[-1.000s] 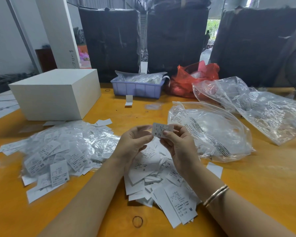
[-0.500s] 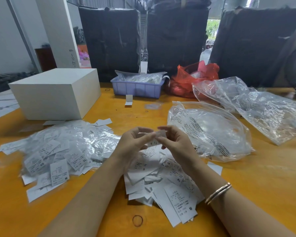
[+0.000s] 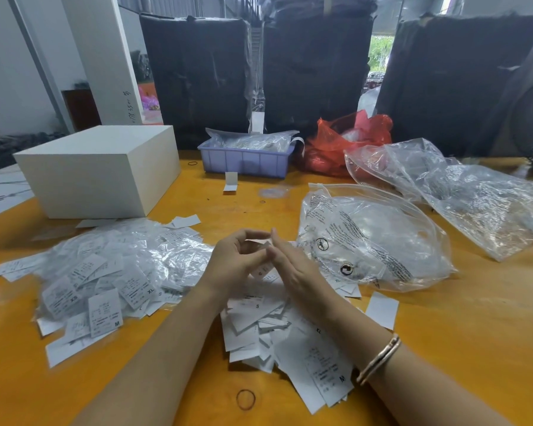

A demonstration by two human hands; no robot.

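Note:
My left hand [image 3: 233, 261] and my right hand [image 3: 293, 269] meet above the middle of the orange table [image 3: 443, 333]. Together they pinch one small white size label [image 3: 260, 244], now folded or turned edge-on between the fingertips. Under my wrists lies a loose pile of white labels [image 3: 277, 330] printed with S, M and XL. Left of it is a bigger heap of labels in small clear sleeves [image 3: 105, 272]. A bangle sits on my right wrist.
A white box [image 3: 99, 170] stands at the back left. A printed clear zip bag [image 3: 373, 241] lies right of my hands, more crumpled clear bags [image 3: 474, 195] beyond. A lilac tray [image 3: 246, 159] and red bag [image 3: 345, 142] sit far back. A rubber band [image 3: 246, 398] lies near.
The label was held flat facing me a second ago; my fingers have since folded or turned it and my hands have dropped slightly and closed together.

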